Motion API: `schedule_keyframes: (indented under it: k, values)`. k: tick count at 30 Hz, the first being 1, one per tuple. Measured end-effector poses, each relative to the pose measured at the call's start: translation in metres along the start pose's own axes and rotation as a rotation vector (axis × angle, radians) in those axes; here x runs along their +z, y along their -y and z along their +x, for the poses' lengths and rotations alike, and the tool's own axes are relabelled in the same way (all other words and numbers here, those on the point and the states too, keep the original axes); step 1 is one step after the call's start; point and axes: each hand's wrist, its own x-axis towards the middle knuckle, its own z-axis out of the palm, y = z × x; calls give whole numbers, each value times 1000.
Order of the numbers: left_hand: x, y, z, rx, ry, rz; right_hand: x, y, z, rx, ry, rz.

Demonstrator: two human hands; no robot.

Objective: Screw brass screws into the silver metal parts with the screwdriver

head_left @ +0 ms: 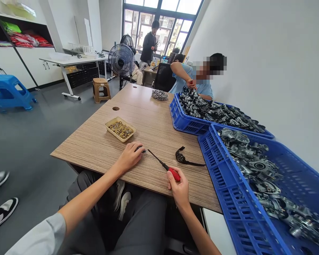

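My left hand (131, 156) rests low on the tabletop, its fingers curled over a small black and silver metal part (141, 149). Most of that part is hidden under the fingers. In my right hand (179, 186) is a screwdriver (173, 174) with a red handle and a dark shaft. Its tip points up and left, a little apart from the metal part. To the right of the shaft lies a black wristwatch (181, 157). Beyond my left hand stands a cream tray (112, 134) of brass-coloured screws.
Along the right side sit a blue crate (223, 184) of silver metal castings and another blue crate (184, 118) heaped with dark parts. A co-worker (187, 72) works behind the far crate. A bundle of small metal pieces (160, 95) lies farther along the wooden table (149, 118).
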Motion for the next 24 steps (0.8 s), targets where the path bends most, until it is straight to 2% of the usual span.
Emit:
schedule_keyframes:
  k: [4,17,24]
  values:
    - [1,1,-1,1,9,18,-1,-2,3,100,-46,121]
    - [6,2,1,126,-119,107,0,-3,4,129,-83,149]
    - [7,1,1,165,-127,107,-1,-5,4,141,-93,162]
